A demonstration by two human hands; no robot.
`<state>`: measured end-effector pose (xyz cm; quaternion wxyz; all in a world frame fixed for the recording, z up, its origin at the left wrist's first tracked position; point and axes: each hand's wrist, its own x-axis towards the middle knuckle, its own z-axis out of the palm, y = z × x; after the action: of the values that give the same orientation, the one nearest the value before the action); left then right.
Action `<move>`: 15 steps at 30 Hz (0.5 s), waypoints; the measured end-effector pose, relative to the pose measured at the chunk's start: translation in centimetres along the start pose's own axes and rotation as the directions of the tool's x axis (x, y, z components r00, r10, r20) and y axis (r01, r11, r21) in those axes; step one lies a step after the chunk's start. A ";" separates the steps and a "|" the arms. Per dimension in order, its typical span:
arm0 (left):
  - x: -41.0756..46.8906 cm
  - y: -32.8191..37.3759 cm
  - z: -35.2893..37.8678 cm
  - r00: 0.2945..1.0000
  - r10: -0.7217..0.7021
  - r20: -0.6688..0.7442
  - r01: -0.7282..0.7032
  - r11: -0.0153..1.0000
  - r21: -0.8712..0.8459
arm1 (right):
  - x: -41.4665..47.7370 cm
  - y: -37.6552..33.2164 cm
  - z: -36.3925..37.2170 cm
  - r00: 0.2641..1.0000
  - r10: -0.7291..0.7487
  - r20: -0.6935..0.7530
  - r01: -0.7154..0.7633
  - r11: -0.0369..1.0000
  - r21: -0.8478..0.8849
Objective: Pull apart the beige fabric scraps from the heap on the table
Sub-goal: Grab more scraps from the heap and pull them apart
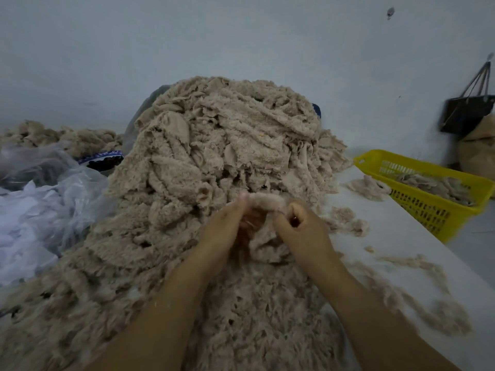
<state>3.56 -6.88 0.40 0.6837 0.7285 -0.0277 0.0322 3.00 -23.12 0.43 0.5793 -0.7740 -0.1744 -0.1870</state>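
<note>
Table (396,245) mostly under heap (214,145); left hand (222,236), right hand (302,231) pinch blurred scrap (263,202).

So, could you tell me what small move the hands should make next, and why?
Probably draw the two hands sideways, away from each other. The left hand and right hand each pinch an end of one beige strip, arched between them before the heap, not yet parted.

Bare left hand (220,231), right hand (304,231), bare forearms (163,309)
</note>
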 end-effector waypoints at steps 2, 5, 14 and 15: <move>-0.4 0.0 0.8 0.995 0.041 0.088 -0.043 0.999 0.021 | -0.2 -0.3 0.5 0.991 -0.064 0.114 0.075 0.992 -0.100; -0.1 0.3 0.6 0.999 -0.034 0.035 0.044 0.940 -0.339 | -0.4 0.0 1.3 0.968 -0.093 0.231 0.128 0.981 -0.144; 0.4 1.3 -2.6 1.000 -0.022 0.014 0.022 0.440 -0.898 | 0.4 1.5 -0.2 0.937 0.255 0.237 -0.128 0.885 -0.447; 0.5 1.2 -3.0 0.999 -0.037 -0.022 -0.004 0.418 -0.909 | 0.5 1.6 -0.6 0.960 0.240 0.144 -0.159 0.892 -0.424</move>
<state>3.95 -4.01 1.85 0.9694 0.2440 -0.0204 0.0195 4.17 -24.07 -0.53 0.4016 -0.9059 -0.1060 -0.0826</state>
